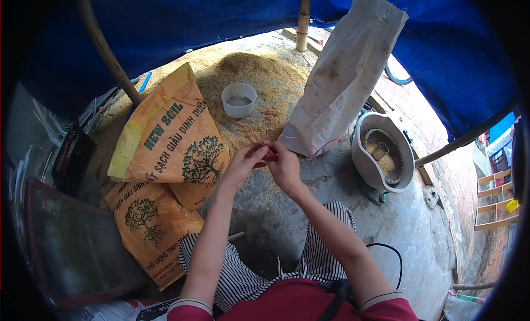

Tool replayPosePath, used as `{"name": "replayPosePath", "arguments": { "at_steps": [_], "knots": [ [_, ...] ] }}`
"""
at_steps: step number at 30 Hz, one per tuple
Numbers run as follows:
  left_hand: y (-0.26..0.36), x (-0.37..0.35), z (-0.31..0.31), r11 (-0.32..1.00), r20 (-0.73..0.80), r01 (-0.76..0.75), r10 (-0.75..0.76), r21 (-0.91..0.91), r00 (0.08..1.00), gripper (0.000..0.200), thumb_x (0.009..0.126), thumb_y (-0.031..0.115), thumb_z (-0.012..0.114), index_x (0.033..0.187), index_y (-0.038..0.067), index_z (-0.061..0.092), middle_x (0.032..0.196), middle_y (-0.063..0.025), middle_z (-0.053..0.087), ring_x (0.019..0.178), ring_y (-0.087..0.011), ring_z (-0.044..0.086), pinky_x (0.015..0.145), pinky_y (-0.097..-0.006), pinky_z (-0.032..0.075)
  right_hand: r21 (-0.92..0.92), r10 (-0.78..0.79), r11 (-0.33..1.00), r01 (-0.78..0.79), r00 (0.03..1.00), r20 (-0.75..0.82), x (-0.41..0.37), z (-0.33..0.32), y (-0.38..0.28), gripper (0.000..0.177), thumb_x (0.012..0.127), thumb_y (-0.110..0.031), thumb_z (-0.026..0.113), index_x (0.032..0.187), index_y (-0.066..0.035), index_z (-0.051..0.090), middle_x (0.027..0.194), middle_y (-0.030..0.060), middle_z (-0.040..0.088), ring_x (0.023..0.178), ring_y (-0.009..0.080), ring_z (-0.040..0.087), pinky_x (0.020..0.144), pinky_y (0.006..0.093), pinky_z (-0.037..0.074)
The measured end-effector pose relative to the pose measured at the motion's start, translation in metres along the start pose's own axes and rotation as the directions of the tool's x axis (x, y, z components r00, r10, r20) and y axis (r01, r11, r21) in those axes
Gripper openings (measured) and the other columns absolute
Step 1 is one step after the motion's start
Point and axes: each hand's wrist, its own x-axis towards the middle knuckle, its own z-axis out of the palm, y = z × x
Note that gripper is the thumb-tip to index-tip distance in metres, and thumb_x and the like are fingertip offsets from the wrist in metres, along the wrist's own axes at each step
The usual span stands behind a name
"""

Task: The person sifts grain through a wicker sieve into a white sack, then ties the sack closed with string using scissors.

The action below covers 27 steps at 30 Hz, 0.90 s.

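My left hand (246,165) and my right hand (284,165) meet in front of me, fingers closed and pinched together. Between the fingertips shows a small red thing (270,152); its exact kind is too small to make out, and the fingers partly cover it. Just beyond my right hand stands a tall white woven sack (345,72), leaning to the right, with thin pink string (314,151) around its lower end. To the left of my left hand is an upright orange soil bag (165,139) with a tree print.
A pile of grain husks (248,67) covers the floor ahead, with a white plastic tub (239,100) on it. A grey basin (361,155) holding some grain stands at right. Another orange bag (152,227) lies at left. Bamboo poles (304,23) stand by a blue tarp (165,17).
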Motion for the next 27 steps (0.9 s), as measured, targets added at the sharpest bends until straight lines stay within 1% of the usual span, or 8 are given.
{"name": "replayPosePath", "arguments": {
  "at_steps": [8,14,16,17,19,21,23,27],
  "knots": [
    [-0.01,0.002,-0.014,0.986,0.002,-0.094,0.096,-0.14,0.995,0.031,0.089,0.022,0.052,0.112,0.002,0.054,0.102,-0.0075,0.06,0.092,-0.0169,0.058,0.081,-0.0327,0.048,0.192,0.094,0.976,-0.105,0.994,0.061,-0.001,0.012,0.001,0.021,0.077,-0.017,0.061,0.093,-0.003,0.057,0.075,0.0186,0.06,0.071,0.0342,0.059,0.064,0.0385,0.046],
    [-0.009,0.004,-0.017,0.955,-0.073,-0.07,0.051,-0.287,0.996,0.032,0.095,0.022,0.037,0.104,-0.005,0.052,0.102,-0.0167,0.059,0.094,-0.0248,0.059,0.082,-0.0369,0.05,0.306,0.037,0.951,-0.044,0.999,0.031,-0.004,0.005,0.007,0.028,0.083,-0.024,0.057,0.1,-0.001,0.055,0.079,0.012,0.06,0.068,0.0215,0.06,0.063,0.034,0.046],
    [-0.006,0.004,-0.02,0.916,-0.201,-0.134,0.06,-0.378,0.978,0.033,0.096,0.023,0.031,0.097,-0.006,0.047,0.096,-0.024,0.058,0.092,-0.0312,0.061,0.081,-0.0389,0.053,0.434,0.237,0.861,-0.265,0.964,0.118,-0.006,-0.004,0.008,0.036,0.089,-0.034,0.047,0.104,-0.001,0.052,0.075,0.0061,0.056,0.061,0.0143,0.055,0.057,0.0294,0.043],
    [-0.005,0.004,-0.024,0.915,-0.208,-0.137,0.06,-0.378,0.976,0.033,0.096,0.023,0.031,0.097,-0.006,0.047,0.096,-0.024,0.058,0.092,-0.0312,0.061,0.081,-0.0389,0.053,0.435,0.234,0.861,-0.265,0.964,0.125,-0.007,-0.013,0.01,0.036,0.089,-0.034,0.047,0.104,-0.001,0.052,0.075,0.0061,0.056,0.061,0.0143,0.055,0.057,0.0294,0.043],
    [-0.003,0.003,-0.03,0.893,-0.26,-0.191,0.087,-0.408,0.962,0.032,0.097,0.022,0.028,0.096,-0.005,0.047,0.098,-0.0253,0.057,0.093,-0.0324,0.06,0.082,-0.0389,0.052,0.586,0.318,0.407,-0.701,0.71,0.628,-0.012,-0.033,0.013,0.042,0.092,-0.041,0.039,0.109,-0.003,0.049,0.066,0.0008,0.047,0.053,0.0097,0.044,0.05,0.0245,0.036],
    [-0.003,0.003,-0.03,0.885,-0.26,-0.199,0.092,-0.421,0.961,0.032,0.097,0.021,0.027,0.094,-0.004,0.047,0.099,-0.0259,0.057,0.094,-0.033,0.06,0.083,-0.0392,0.052,0.57,0.283,0.391,-0.723,0.684,0.673,-0.018,-0.033,0.01,0.04,0.093,-0.041,0.038,0.11,-0.006,0.047,0.063,-0.0026,0.039,0.05,0.0071,0.035,0.045,0.0216,0.029],
    [-0.003,0.003,-0.028,0.879,-0.253,-0.2,0.095,-0.433,0.963,0.033,0.097,0.021,0.026,0.093,-0.004,0.047,0.1,-0.0264,0.057,0.094,-0.0336,0.059,0.084,-0.0395,0.051,0.566,0.283,0.124,-0.815,0.576,0.767,-0.022,-0.024,0.012,0.04,0.092,-0.042,0.04,0.108,-0.007,0.048,0.064,-0.0027,0.041,0.051,0.0064,0.035,0.043,0.0206,0.028],
    [-0.003,0.003,-0.024,0.887,-0.225,-0.135,0.036,-0.442,0.974,0.032,0.097,0.021,0.026,0.092,-0.003,0.047,0.099,-0.0265,0.057,0.094,-0.0338,0.059,0.084,-0.0399,0.051,0.608,0.196,0.02,-0.794,0.6,0.776,-0.015,-0.017,0.01,0.038,0.091,-0.042,0.042,0.107,-0.008,0.048,0.065,-0.0029,0.04,0.051,0.0065,0.035,0.043,0.0201,0.028]
  ]
}}
